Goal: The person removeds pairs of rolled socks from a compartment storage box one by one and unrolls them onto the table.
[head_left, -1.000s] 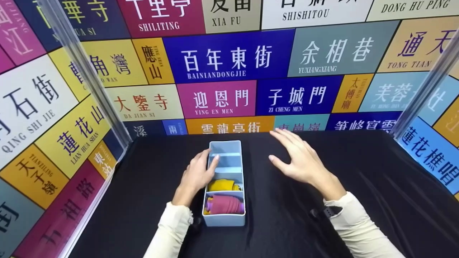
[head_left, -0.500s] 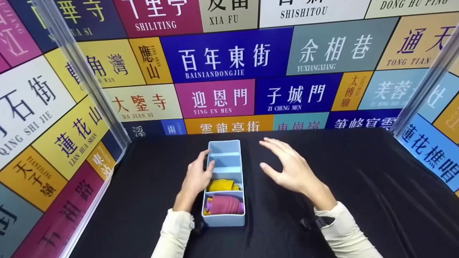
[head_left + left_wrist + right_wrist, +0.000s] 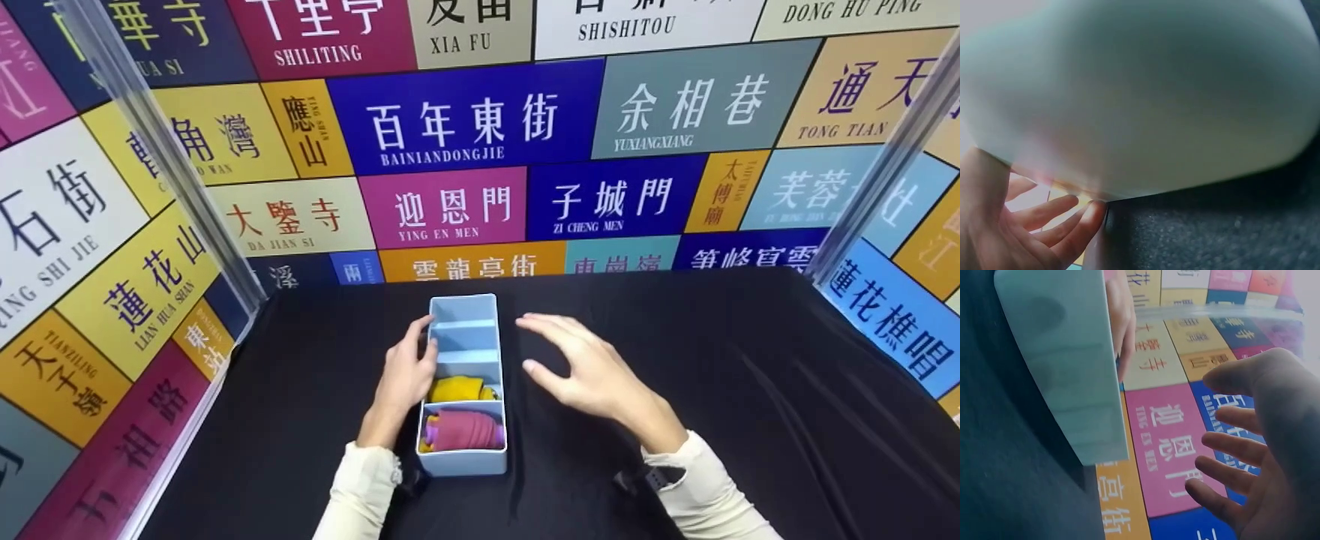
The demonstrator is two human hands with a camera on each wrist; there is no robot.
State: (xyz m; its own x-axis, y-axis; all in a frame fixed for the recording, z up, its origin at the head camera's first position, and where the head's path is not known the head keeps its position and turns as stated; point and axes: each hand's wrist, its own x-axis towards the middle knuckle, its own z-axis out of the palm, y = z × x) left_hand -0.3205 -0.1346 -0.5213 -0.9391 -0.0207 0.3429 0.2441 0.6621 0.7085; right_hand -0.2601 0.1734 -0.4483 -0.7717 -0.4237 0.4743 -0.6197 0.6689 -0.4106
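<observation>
A long light-blue divided box (image 3: 461, 465) stands on the black cloth in the head view. Its nearest compartment holds a rolled maroon cloth piece (image 3: 465, 431) with purple and yellow showing at its ends. A folded yellow cloth piece (image 3: 456, 389) lies in the compartment behind. My left hand (image 3: 405, 375) is at the box's left side, its fingertips at the wall and rim. To the right of the box hovers my right hand (image 3: 589, 371), fingers spread and apart from it. The left wrist view is mostly filled by the blurred box wall (image 3: 1157, 101).
Black cloth (image 3: 675, 337) covers the table around the box. Behind it rises a wall (image 3: 465, 112) of colourful sign panels. Clear upright edges (image 3: 180, 172) stand at the left and right. A dark strap (image 3: 656, 478) is on the right wrist.
My right hand has moved left and toward the box's right side, lowering slightly. My left hand stays by the left wall, its thumb drawn back from over the box. The cloth pieces stay put.
</observation>
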